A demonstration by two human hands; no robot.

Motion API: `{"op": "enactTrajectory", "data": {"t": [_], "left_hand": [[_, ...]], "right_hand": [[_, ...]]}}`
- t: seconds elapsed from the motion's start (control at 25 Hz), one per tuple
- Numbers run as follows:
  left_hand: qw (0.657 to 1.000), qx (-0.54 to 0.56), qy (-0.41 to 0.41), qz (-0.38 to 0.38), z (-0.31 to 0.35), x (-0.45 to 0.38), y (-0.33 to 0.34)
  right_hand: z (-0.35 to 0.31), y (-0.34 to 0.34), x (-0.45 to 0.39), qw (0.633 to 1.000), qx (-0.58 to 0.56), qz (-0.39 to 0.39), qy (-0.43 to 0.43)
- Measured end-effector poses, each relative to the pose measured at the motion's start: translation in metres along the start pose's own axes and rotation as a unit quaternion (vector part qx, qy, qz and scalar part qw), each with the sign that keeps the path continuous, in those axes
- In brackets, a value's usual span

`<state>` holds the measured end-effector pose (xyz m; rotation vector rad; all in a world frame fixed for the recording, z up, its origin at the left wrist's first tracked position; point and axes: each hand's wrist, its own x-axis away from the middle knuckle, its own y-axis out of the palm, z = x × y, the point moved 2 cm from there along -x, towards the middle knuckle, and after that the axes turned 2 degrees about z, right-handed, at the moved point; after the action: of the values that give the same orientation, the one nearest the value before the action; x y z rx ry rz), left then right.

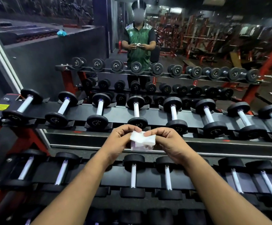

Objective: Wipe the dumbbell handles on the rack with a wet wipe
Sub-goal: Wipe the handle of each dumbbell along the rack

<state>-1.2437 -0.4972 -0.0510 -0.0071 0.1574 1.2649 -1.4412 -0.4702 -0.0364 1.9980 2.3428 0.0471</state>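
The wipe is pinched between the left hand and right hand, held clear of the rack, so preparation is judged under way; next, it must be carried forward onto a handle just beyond.

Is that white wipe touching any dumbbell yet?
Apart. The head view shows the wipe pinched between the left hand and right hand, held above the rack's front rail, off every dumbbell handle.
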Motion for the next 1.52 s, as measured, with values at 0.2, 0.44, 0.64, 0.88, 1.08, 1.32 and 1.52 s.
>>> {"op": "enactTrajectory", "data": {"t": [0.2, 0.44, 0.64, 0.88, 1.08, 1.32, 1.52], "left_hand": [[0.998, 0.029, -0.044, 0.026, -0.007, -0.018, 0.022], [0.997, -0.063, -0.002, 0.037, -0.022, -0.050, 0.071], [0.992, -0.038, -0.021, 0.119, -0.039, -0.077, 0.111], [0.972, -0.120, -0.033, 0.200, -0.060, -0.098, 0.101], [0.924, -0.268, -0.031, 0.272, -0.097, -0.123, 0.055], [0.872, -0.421, -0.084, 0.234, -0.142, -0.184, 0.018], [0.845, -0.483, -0.141, 0.183, -0.161, -0.219, 0.027]], "right_hand": [[0.000, -0.032, -0.016, 0.997, 0.074, 0.007, -0.004], [0.015, -0.094, -0.041, 0.995, 0.096, -0.030, 0.008], [0.015, -0.143, -0.065, 0.987, 0.073, -0.143, 0.019], [0.043, -0.142, -0.105, 0.980, 0.047, -0.188, 0.043], [0.065, -0.133, -0.174, 0.984, 0.166, -0.063, 0.006], [0.073, -0.108, -0.273, 0.853, 0.496, 0.000, -0.166], [0.111, -0.094, -0.325, 0.733, 0.637, -0.126, -0.202]]}}
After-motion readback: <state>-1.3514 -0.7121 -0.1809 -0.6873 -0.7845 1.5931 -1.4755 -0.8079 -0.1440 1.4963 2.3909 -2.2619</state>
